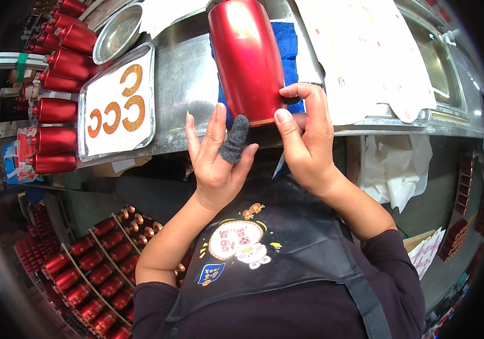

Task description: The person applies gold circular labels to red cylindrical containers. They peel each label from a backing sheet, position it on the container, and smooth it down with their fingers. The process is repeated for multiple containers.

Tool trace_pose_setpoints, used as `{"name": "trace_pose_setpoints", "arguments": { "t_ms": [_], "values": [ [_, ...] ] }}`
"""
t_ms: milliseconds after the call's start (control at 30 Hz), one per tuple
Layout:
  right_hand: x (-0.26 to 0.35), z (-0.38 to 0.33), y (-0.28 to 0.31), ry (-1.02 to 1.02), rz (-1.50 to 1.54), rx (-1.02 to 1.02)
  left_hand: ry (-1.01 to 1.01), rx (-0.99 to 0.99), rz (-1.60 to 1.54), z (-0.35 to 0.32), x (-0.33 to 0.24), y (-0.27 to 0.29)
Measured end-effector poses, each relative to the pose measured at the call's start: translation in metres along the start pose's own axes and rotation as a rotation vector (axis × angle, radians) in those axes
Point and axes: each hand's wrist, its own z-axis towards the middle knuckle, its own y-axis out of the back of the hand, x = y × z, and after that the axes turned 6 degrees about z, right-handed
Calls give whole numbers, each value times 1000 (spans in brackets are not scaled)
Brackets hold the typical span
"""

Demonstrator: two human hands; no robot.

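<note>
A shiny red metal cup (246,56) lies on its side on a blue cloth (286,39) on the steel bench. My right hand (304,135) holds the cup's near rim, thumb under it and fingertips on its right side. My left hand (219,155) is spread open just below the rim, its fingers apart; one finger wears a grey knitted finger cot (234,138) that touches the cup's end. A thin tool tip shows below my right palm, mostly hidden.
A white tray (119,104) bearing orange round stickers lies left of the cup, with a steel bowl (119,31) behind it. Several red cups (55,110) are stacked at the left and in a divided box (100,271) below. White sticker sheets (366,51) lie right.
</note>
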Motion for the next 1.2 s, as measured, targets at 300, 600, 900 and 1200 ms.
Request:
{"name": "trace_pose_setpoints", "arguments": {
  "t_ms": [300,600,900,1200],
  "values": [
    [0,0,-6,114,-94,4,-40,24,16,0,7,-2],
    [0,0,-2,62,-38,10,-61,16,96,17,-3,5],
    [-9,-3,12,-103,271,58,-167,11,212,45,-16,14],
    [12,-15,27,316,-170,96,46,-52,39,26,-11,-4]
  ]
}}
